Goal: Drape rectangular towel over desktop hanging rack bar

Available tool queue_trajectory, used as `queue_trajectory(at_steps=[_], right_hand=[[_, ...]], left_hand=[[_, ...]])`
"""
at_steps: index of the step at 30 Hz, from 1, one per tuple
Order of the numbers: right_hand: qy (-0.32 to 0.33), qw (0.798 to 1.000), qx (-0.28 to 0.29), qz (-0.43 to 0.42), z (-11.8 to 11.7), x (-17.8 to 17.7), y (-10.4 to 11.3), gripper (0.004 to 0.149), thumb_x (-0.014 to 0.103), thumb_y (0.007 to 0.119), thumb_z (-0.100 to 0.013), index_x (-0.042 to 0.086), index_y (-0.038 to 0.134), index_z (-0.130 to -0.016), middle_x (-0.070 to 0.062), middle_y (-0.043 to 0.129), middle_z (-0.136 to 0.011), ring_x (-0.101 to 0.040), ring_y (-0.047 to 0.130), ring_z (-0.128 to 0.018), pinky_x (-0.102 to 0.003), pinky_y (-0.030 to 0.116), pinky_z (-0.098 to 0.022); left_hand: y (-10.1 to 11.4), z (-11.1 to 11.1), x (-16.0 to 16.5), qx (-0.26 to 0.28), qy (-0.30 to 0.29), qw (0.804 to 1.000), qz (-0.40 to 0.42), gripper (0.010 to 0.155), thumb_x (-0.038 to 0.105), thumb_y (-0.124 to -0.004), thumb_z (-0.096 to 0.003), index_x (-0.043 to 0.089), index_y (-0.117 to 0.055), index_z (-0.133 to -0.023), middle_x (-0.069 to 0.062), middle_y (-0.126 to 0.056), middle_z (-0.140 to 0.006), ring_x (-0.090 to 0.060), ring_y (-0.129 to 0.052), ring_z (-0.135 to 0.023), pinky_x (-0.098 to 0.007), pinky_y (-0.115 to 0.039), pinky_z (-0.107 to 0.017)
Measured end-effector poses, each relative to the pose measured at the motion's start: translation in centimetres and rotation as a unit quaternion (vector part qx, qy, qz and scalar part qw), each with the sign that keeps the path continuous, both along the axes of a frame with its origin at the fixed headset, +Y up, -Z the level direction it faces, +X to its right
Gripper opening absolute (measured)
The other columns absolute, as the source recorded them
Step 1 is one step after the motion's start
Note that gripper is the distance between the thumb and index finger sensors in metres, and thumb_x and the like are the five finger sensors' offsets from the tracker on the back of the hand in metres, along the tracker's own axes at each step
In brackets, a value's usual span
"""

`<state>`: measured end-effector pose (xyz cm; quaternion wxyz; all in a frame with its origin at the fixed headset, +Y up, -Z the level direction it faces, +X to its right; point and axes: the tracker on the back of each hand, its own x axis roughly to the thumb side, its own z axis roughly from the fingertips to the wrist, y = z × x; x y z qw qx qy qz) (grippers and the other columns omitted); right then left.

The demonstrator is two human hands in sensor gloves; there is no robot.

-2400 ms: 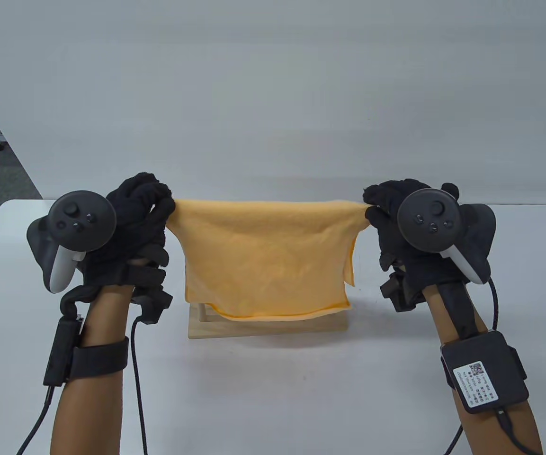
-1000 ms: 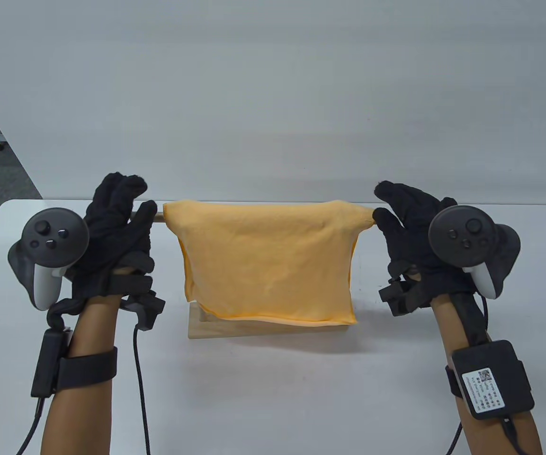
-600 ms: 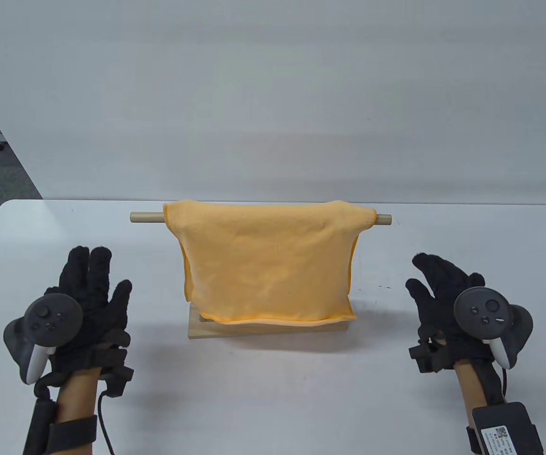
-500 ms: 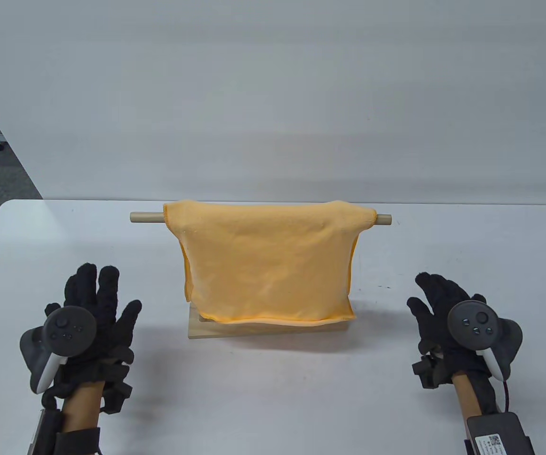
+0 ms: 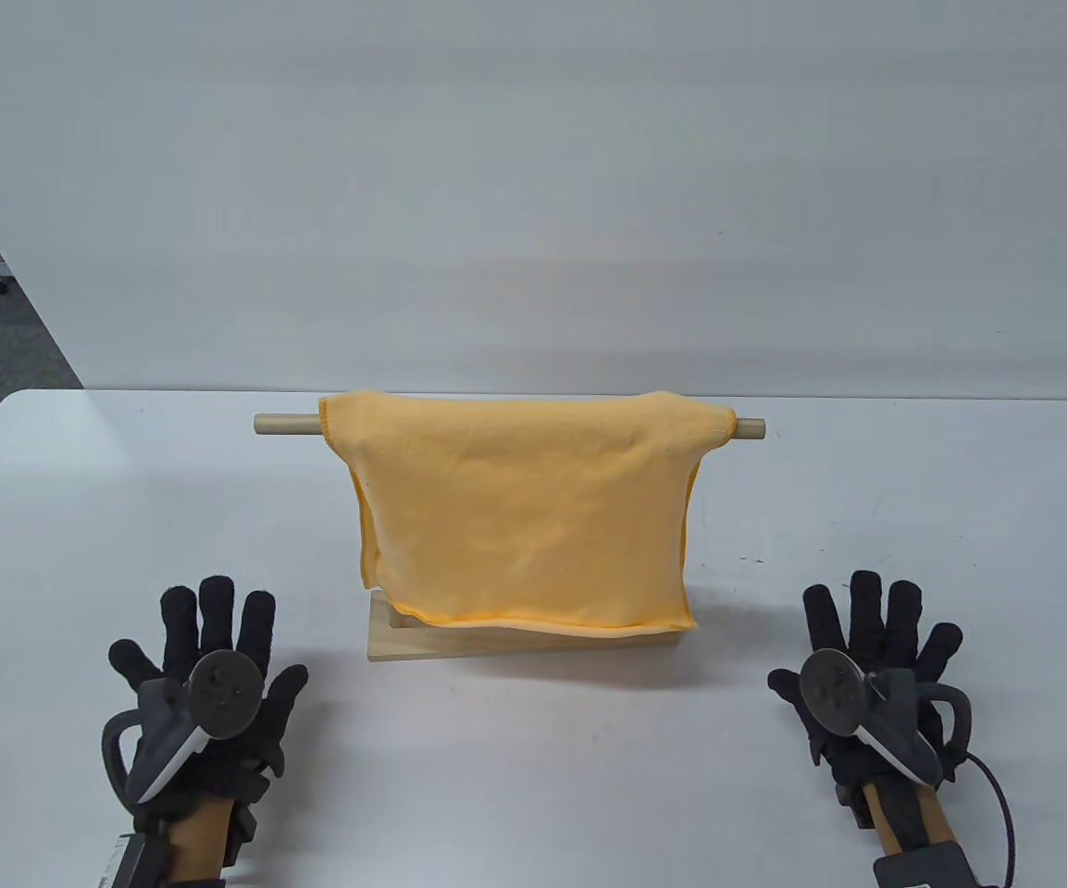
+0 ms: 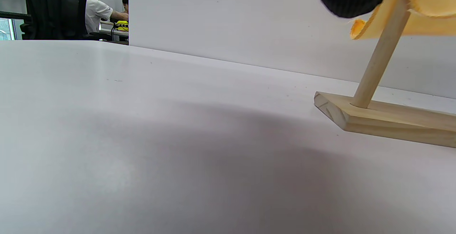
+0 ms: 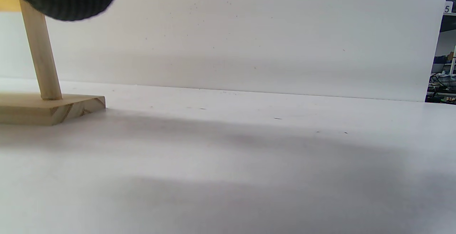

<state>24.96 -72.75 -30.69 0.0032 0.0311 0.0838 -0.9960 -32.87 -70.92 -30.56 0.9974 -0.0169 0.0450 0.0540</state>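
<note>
Both hands have dropped back from the rack bar (image 5: 509,426) to the near worktop (image 5: 533,758). Left hand (image 5: 209,703) and right hand (image 5: 866,684) are lying fingers spread, holding nothing, while the towel (image 5: 519,518) is hanging draped over the bar.

We see a plain orange-yellow towel (image 5: 519,509) with no pattern, on a rack bar (image 5: 285,425) of pale, light-brown wood. The rack base (image 6: 388,120) is the same pale wood, with darker grain lines at its cut end. Both the left hand (image 5: 204,689) and the right hand (image 5: 871,684) wear black knit gloves. The table (image 5: 533,768) is white.
</note>
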Motion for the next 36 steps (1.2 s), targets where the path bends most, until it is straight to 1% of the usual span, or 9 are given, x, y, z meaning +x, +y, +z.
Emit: queue_trajectory(at_steps=[3,6,14,24,32,36], right_hand=[[-0.005,1.0,-0.01,0.02,0.1,0.1,-0.4,0.089,0.064,0.064,-0.033,0.025,0.023,-0.103,-0.022,0.008,-0.111,-0.058,0.008,-0.096,-0.08,0.011,-0.055],[-0.012,0.999,-0.022,0.02,0.1,0.2,-0.6,0.09,0.065,0.062,-0.033,0.026,0.021,-0.102,-0.022,0.005,-0.11,-0.058,0.006,-0.096,-0.08,0.01,-0.055],[-0.025,0.999,-0.03,0.001,0.4,0.4,-0.3,0.091,0.068,0.058,-0.032,0.027,0.018,-0.102,-0.021,0.002,-0.109,-0.059,0.004,-0.095,-0.082,0.01,-0.054],[-0.034,0.998,-0.033,-0.043,0.6,1.2,0.0,0.093,0.073,0.052,-0.031,0.026,0.014,-0.102,-0.02,0.0,-0.109,-0.059,0.002,-0.095,-0.084,0.01,-0.052],[-0.044,0.997,-0.046,-0.053,0.4,1.7,-0.3,0.093,0.073,0.052,-0.031,0.026,0.014,-0.102,-0.02,0.0,-0.109,-0.059,0.002,-0.095,-0.084,0.009,-0.053],[-0.052,0.996,-0.05,-0.05,0.4,1.8,-0.3,0.093,0.072,0.053,-0.031,0.026,0.015,-0.102,-0.02,0.001,-0.11,-0.059,0.003,-0.096,-0.083,0.009,-0.053]], left_hand=[[-0.3,0.2,0.1,-0.01,0.002,1.0,-0.014,0.086,0.071,-0.065,-0.0537,0.048,-0.007,-0.111,0.011,0.021,-0.115,-0.028,0.024,-0.112,-0.076,0.009,-0.065],[-0.6,0.2,0.1,-0.015,0.004,1.0,-0.02,0.087,0.073,-0.065,-0.0524,0.047,-0.006,-0.111,0.012,0.019,-0.115,-0.027,0.024,-0.112,-0.076,0.009,-0.065],[-0.4,0.5,0.3,-0.011,0.005,1.0,-0.018,0.087,0.074,-0.065,-0.0514,0.047,-0.008,-0.112,0.012,0.015,-0.117,-0.027,0.021,-0.113,-0.076,0.008,-0.065],[-0.2,0.7,-0.1,-0.011,0.014,1.0,-0.007,0.09,0.077,-0.063,-0.0494,0.047,-0.006,-0.111,0.012,0.017,-0.117,-0.029,0.023,-0.112,-0.078,0.009,-0.063],[-0.3,0.8,-0.6,-0.02,0.024,0.999,0.012,0.089,0.079,-0.06,-0.0481,0.046,-0.008,-0.112,0.012,0.017,-0.117,-0.029,0.023,-0.112,-0.078,0.009,-0.063],[-0.4,0.8,-0.7,-0.029,0.021,0.999,0.027,0.089,0.08,-0.056,-0.0461,0.045,-0.01,-0.113,0.011,0.016,-0.119,-0.031,0.021,-0.113,-0.078,0.009,-0.063]])
